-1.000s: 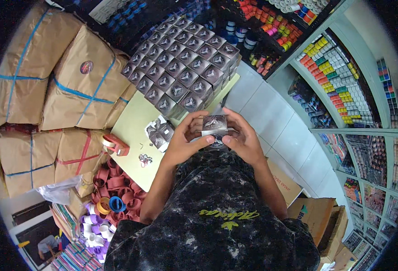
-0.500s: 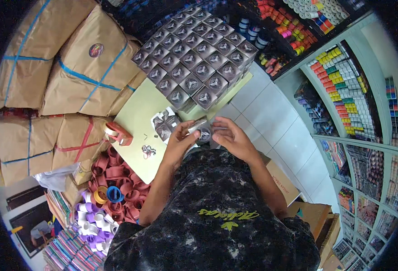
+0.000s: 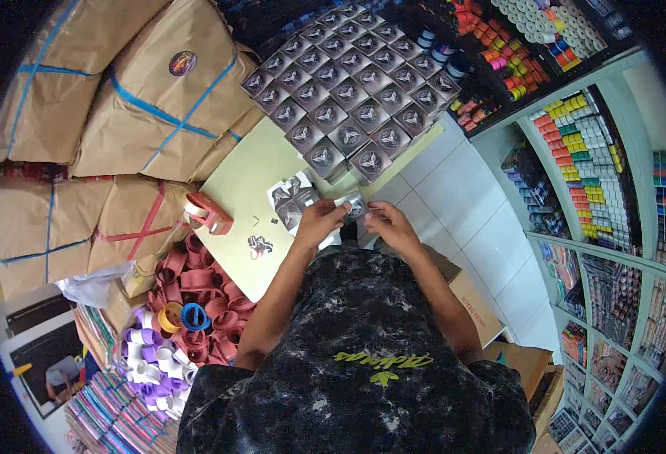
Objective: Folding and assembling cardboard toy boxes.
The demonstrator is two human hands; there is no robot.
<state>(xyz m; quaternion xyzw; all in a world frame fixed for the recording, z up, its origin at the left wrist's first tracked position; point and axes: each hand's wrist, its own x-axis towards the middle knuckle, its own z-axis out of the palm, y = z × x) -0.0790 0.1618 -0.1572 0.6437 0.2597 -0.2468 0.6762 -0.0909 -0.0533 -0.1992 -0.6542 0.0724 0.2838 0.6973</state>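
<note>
A small dark grey box (image 3: pixel 356 205) with a pale round emblem is held up at the near edge of the pale yellow table (image 3: pixel 234 181). My left hand (image 3: pixel 322 224) grips it from the left, thumb along its side. Fingers curled, my right hand (image 3: pixel 392 229) pinches at the box's right edge; its fingertips are partly hidden. Flat, unfolded box cartons (image 3: pixel 293 198) in grey and white lie just beyond my left hand. A red tape dispenser (image 3: pixel 210 216) stands at the table's left edge, and a small bunch of dark and pinkish pieces (image 3: pixel 259 246) lies nearer me.
A large block of matching boxes (image 3: pixel 352 94) covers the table's far end. Brown wrapped parcels (image 3: pixel 159 94) are piled on the left, above a heap of reddish plastic rings (image 3: pixel 197 280). Shelves of thread spools (image 3: pixel 579 166) line the right, past a tiled floor (image 3: pixel 454 189). Open cartons (image 3: pixel 526 363) stand at my right.
Both hands have closed in from a wider spread, and the right fingers have curled. The box now tilts up between them. The whole view has shifted slightly.
</note>
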